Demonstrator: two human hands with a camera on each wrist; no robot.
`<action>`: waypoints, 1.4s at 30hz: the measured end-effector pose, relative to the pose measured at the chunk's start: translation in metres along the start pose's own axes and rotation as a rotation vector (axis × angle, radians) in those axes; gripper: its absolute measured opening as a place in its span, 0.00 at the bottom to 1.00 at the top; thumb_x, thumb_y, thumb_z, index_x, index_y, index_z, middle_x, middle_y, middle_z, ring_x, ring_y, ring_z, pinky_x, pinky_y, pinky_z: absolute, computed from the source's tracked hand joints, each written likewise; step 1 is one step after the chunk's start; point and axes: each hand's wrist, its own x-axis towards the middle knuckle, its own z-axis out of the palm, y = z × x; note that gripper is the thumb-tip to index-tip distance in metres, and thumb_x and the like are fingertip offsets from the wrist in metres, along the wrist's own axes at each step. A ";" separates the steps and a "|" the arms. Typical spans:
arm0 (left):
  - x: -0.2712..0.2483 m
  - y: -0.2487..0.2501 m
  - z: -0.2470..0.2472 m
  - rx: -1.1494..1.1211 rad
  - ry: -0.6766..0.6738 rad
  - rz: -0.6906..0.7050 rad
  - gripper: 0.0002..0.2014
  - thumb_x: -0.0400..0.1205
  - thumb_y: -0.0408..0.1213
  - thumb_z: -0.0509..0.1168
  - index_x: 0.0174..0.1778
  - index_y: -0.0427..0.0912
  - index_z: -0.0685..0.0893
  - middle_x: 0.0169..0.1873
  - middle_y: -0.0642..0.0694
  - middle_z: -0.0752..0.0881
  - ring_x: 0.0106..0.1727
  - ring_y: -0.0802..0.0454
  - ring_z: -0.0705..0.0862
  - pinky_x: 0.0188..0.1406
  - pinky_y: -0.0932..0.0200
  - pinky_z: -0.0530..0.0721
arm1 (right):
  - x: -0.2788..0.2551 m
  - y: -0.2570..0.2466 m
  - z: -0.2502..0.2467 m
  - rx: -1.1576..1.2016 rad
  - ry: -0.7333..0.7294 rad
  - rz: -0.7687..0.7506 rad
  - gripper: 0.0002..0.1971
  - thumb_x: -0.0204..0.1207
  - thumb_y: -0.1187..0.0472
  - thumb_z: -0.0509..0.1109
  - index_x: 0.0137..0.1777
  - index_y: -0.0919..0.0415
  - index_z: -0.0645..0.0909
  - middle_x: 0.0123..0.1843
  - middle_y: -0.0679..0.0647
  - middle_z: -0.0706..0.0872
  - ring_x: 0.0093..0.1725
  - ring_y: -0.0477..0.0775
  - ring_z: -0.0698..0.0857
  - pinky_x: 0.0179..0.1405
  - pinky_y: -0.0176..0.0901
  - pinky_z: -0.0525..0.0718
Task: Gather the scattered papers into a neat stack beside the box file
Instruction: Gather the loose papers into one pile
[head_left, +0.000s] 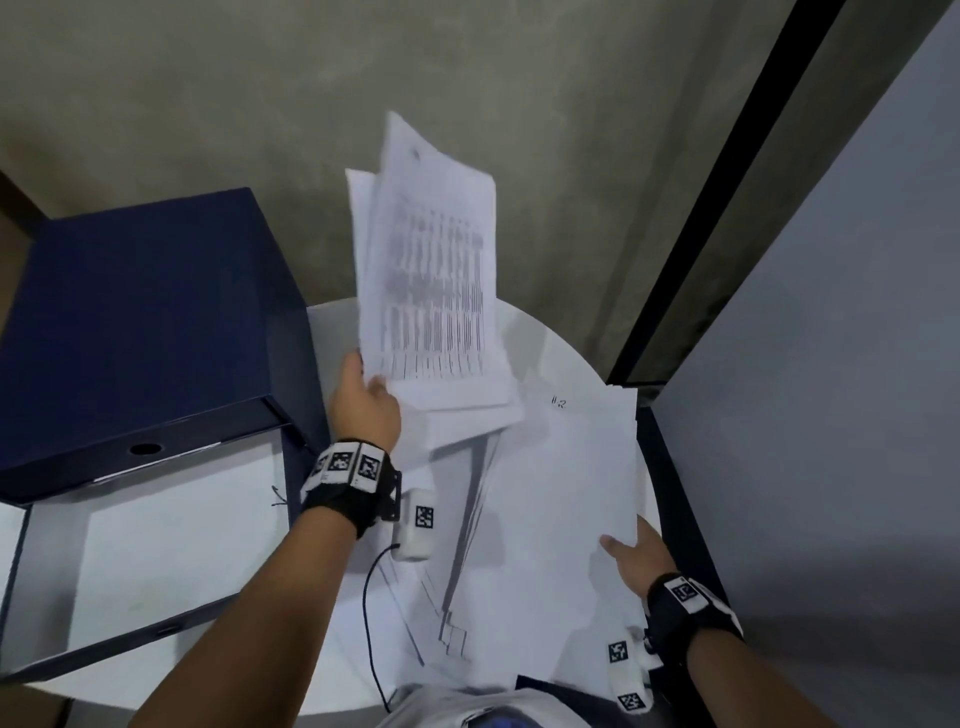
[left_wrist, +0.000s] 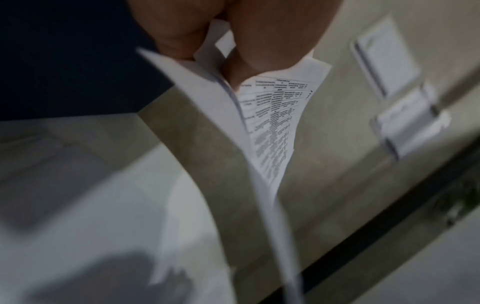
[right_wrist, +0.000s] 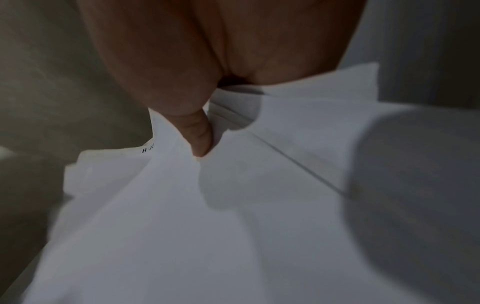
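At frame centre the left hand (head_left: 366, 402) pinches a printed bundle (head_left: 431, 280) upright, probably to square it; lower right, the right hand (head_left: 640, 558) clamps blank sheets (head_left: 571, 467); the box file (head_left: 140, 322) stands at left.

A round white table (head_left: 545, 332) stands close against a rough grey-green concrete wall (head_left: 260, 93). To the right, a black vertical strip (head_left: 727, 192) borders a pale grey panel (head_left: 831, 364). The light is dim and even.
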 end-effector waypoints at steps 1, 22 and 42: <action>0.002 0.003 -0.005 -0.063 -0.012 -0.009 0.11 0.84 0.29 0.59 0.62 0.40 0.77 0.53 0.46 0.84 0.51 0.47 0.82 0.51 0.57 0.79 | 0.000 -0.002 0.001 0.001 0.012 -0.003 0.16 0.80 0.62 0.69 0.68 0.59 0.78 0.63 0.56 0.85 0.59 0.58 0.83 0.65 0.50 0.79; -0.066 -0.108 0.031 0.631 -0.515 -0.341 0.29 0.80 0.46 0.64 0.75 0.36 0.70 0.71 0.35 0.74 0.70 0.38 0.75 0.70 0.50 0.76 | 0.010 0.003 0.007 -0.019 0.017 0.068 0.32 0.76 0.61 0.74 0.78 0.63 0.67 0.75 0.56 0.77 0.73 0.61 0.76 0.76 0.56 0.72; -0.041 -0.013 -0.002 0.156 -0.112 -0.059 0.12 0.86 0.33 0.57 0.64 0.38 0.76 0.58 0.35 0.85 0.59 0.34 0.84 0.54 0.51 0.80 | -0.006 -0.004 0.004 -0.159 -0.025 -0.001 0.34 0.81 0.63 0.67 0.84 0.64 0.55 0.84 0.58 0.63 0.83 0.59 0.63 0.79 0.49 0.61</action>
